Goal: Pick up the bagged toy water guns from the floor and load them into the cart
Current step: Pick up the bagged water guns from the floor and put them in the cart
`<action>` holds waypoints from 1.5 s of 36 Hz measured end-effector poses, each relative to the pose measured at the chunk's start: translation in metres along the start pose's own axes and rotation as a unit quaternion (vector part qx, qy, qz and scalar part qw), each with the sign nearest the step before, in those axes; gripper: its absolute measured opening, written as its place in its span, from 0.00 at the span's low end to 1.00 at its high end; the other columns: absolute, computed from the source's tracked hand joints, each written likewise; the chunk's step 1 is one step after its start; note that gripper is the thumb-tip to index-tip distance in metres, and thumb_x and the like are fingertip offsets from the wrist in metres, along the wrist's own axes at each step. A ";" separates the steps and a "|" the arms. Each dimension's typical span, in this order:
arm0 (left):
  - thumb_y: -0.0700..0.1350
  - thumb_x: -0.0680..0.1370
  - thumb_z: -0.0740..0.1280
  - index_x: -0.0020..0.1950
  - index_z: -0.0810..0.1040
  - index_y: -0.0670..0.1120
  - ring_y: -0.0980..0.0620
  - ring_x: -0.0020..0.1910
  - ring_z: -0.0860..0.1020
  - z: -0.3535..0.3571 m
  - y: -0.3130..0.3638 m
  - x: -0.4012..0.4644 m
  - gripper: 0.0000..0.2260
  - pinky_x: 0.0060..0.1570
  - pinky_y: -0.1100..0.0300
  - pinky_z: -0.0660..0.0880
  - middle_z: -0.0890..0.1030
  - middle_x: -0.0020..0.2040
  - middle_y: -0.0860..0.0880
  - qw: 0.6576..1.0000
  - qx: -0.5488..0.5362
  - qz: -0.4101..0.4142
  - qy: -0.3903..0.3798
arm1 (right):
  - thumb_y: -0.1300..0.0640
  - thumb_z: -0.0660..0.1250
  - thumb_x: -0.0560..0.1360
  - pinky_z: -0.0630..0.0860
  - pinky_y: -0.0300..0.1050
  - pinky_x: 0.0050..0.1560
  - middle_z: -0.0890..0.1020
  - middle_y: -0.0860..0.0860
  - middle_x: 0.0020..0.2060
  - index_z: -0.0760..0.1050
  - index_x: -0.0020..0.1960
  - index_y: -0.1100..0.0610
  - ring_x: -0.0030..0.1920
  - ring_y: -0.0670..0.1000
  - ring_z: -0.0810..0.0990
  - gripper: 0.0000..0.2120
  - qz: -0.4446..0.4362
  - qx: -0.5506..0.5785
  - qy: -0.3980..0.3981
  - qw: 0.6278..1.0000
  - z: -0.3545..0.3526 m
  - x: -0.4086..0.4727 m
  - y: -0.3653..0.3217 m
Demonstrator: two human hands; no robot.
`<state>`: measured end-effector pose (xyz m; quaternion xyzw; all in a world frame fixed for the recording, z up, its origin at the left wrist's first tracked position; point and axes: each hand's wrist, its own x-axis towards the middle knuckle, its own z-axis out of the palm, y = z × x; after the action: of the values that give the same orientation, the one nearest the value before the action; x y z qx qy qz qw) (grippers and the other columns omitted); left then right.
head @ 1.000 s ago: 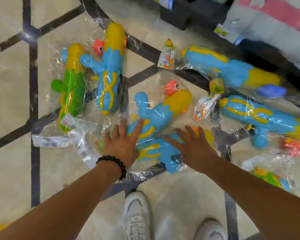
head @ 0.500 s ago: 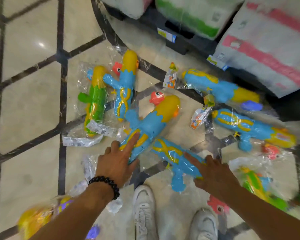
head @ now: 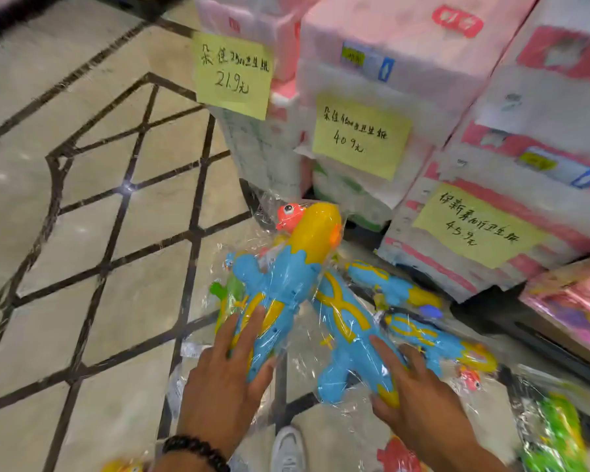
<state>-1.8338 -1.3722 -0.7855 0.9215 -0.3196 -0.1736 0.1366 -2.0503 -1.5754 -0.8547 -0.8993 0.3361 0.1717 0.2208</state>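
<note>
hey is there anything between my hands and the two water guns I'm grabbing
Nothing visible besides their own clear bags. The left hand grips the yellow-nosed water gun through its plastic, and the right hand holds the blue water gun beside it. The cart isn't in view.

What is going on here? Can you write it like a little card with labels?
left hand: left hand grips the yellow-nosed blue water gun in its bag
right hand: right hand grips the blue water gun with the yellow X
floor: more bagged guns, one green water gun at the right
behind: paper packs with yellow price signs
cart: not in view
</note>
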 end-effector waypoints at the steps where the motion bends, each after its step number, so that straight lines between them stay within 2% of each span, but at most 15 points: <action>1: 0.68 0.77 0.55 0.80 0.48 0.69 0.49 0.56 0.81 -0.018 0.009 -0.005 0.33 0.43 0.52 0.82 0.64 0.77 0.55 1.000 -0.003 -0.001 0.014 | 0.30 0.56 0.71 0.80 0.50 0.51 0.57 0.46 0.77 0.29 0.75 0.26 0.59 0.54 0.80 0.43 0.000 0.008 0.015 1.000 -0.017 -0.005 -0.010; 7: 0.62 0.77 0.64 0.80 0.47 0.70 0.49 0.59 0.80 -0.122 0.049 -0.037 0.36 0.44 0.50 0.83 0.62 0.78 0.57 0.995 -0.043 0.018 0.083 | 0.31 0.61 0.73 0.78 0.51 0.46 0.57 0.43 0.73 0.31 0.75 0.25 0.59 0.54 0.80 0.44 -0.024 0.038 0.090 0.995 -0.122 -0.048 -0.057; 15: 0.62 0.79 0.63 0.80 0.50 0.70 0.45 0.63 0.78 -0.268 0.106 -0.092 0.33 0.49 0.46 0.81 0.63 0.78 0.55 0.982 -0.069 0.056 0.169 | 0.32 0.63 0.73 0.80 0.51 0.39 0.62 0.46 0.72 0.42 0.77 0.28 0.52 0.55 0.83 0.41 -0.047 0.053 0.160 0.985 -0.268 -0.127 -0.106; 18: 0.61 0.79 0.64 0.81 0.52 0.67 0.45 0.64 0.77 -0.323 0.127 -0.110 0.33 0.52 0.44 0.80 0.64 0.77 0.53 0.972 -0.078 0.088 0.203 | 0.32 0.64 0.72 0.77 0.49 0.39 0.62 0.47 0.70 0.45 0.78 0.30 0.53 0.57 0.83 0.41 -0.054 0.053 0.193 0.978 -0.320 -0.159 -0.123; 21: 0.58 0.79 0.67 0.81 0.52 0.67 0.44 0.66 0.76 -0.370 0.144 -0.123 0.34 0.55 0.42 0.79 0.66 0.76 0.53 0.962 -0.082 0.122 0.229 | 0.34 0.64 0.72 0.80 0.54 0.45 0.62 0.48 0.70 0.43 0.78 0.31 0.57 0.58 0.81 0.42 -0.056 0.058 0.226 0.971 -0.365 -0.194 -0.137; 24: 0.58 0.80 0.66 0.81 0.53 0.66 0.45 0.70 0.73 -0.410 0.162 -0.131 0.33 0.56 0.42 0.79 0.66 0.77 0.51 0.953 -0.077 0.153 0.251 | 0.35 0.63 0.73 0.81 0.57 0.46 0.63 0.49 0.71 0.42 0.78 0.31 0.57 0.61 0.81 0.42 -0.043 0.054 0.258 0.964 -0.402 -0.232 -0.150; 27: 0.59 0.81 0.65 0.81 0.55 0.63 0.46 0.70 0.73 -0.445 0.183 -0.139 0.32 0.58 0.44 0.79 0.66 0.77 0.50 0.935 -0.082 0.216 0.269 | 0.35 0.63 0.73 0.81 0.58 0.45 0.64 0.50 0.70 0.43 0.79 0.32 0.54 0.62 0.81 0.41 -0.023 0.063 0.302 0.951 -0.434 -0.270 -0.157; 29: 0.60 0.81 0.64 0.81 0.55 0.63 0.45 0.68 0.74 -0.465 0.198 -0.147 0.31 0.53 0.45 0.80 0.66 0.77 0.50 0.924 -0.085 0.252 0.274 | 0.38 0.67 0.74 0.82 0.58 0.42 0.65 0.49 0.70 0.44 0.79 0.32 0.49 0.59 0.82 0.42 -0.003 0.064 0.336 0.940 -0.450 -0.296 -0.157; 32: 0.59 0.80 0.66 0.82 0.55 0.63 0.43 0.64 0.77 -0.478 0.221 -0.152 0.33 0.46 0.44 0.81 0.66 0.76 0.50 0.913 -0.083 0.289 0.276 | 0.36 0.68 0.74 0.81 0.55 0.38 0.64 0.47 0.71 0.45 0.78 0.31 0.47 0.56 0.83 0.42 0.022 0.077 0.370 0.925 -0.463 -0.322 -0.150; 35: 0.60 0.80 0.65 0.82 0.53 0.64 0.42 0.62 0.77 -0.485 0.249 -0.164 0.34 0.45 0.44 0.81 0.65 0.77 0.50 0.900 -0.085 0.340 0.259 | 0.34 0.67 0.72 0.78 0.52 0.34 0.64 0.45 0.68 0.47 0.78 0.31 0.46 0.56 0.83 0.41 0.061 0.086 0.412 0.905 -0.469 -0.360 -0.138; 42: 0.60 0.80 0.64 0.82 0.52 0.64 0.43 0.58 0.79 -0.459 0.344 -0.205 0.33 0.44 0.46 0.80 0.65 0.77 0.51 0.865 -0.092 0.454 0.191 | 0.33 0.64 0.69 0.75 0.51 0.34 0.65 0.46 0.67 0.47 0.78 0.31 0.48 0.58 0.83 0.42 0.198 0.095 0.456 0.863 -0.459 -0.471 -0.072; 46: 0.62 0.81 0.63 0.82 0.52 0.63 0.43 0.67 0.76 -0.427 0.410 -0.240 0.32 0.51 0.44 0.80 0.64 0.78 0.51 0.836 -0.091 0.518 0.156 | 0.35 0.68 0.72 0.72 0.50 0.36 0.65 0.45 0.65 0.46 0.77 0.29 0.50 0.55 0.82 0.43 0.267 0.123 0.485 0.824 -0.439 -0.547 -0.021; 49: 0.63 0.82 0.62 0.82 0.53 0.63 0.43 0.68 0.75 -0.396 0.462 -0.277 0.32 0.56 0.44 0.79 0.65 0.78 0.51 0.805 -0.087 0.572 0.132 | 0.34 0.67 0.69 0.71 0.50 0.38 0.66 0.44 0.63 0.48 0.77 0.29 0.53 0.56 0.82 0.43 0.328 0.129 0.509 0.786 -0.415 -0.610 0.018; 51: 0.62 0.81 0.64 0.82 0.53 0.62 0.42 0.69 0.74 -0.375 0.498 -0.307 0.33 0.55 0.43 0.80 0.65 0.78 0.50 0.785 -0.088 0.605 0.105 | 0.30 0.63 0.67 0.74 0.51 0.38 0.67 0.44 0.64 0.46 0.78 0.28 0.55 0.56 0.82 0.44 0.374 0.124 0.520 0.758 -0.397 -0.655 0.042; 54: 0.61 0.82 0.62 0.83 0.55 0.60 0.40 0.69 0.73 -0.339 0.548 -0.359 0.31 0.58 0.42 0.78 0.66 0.78 0.47 0.752 -0.078 0.651 0.072 | 0.28 0.62 0.67 0.79 0.56 0.45 0.69 0.47 0.65 0.45 0.77 0.25 0.59 0.55 0.80 0.43 0.419 0.121 0.540 0.720 -0.366 -0.723 0.076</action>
<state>-2.2564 -1.5114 -0.1972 0.4864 -0.8166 -0.0006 0.3109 -2.5599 -1.4322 -0.2363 -0.5726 0.7585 -0.3109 0.0145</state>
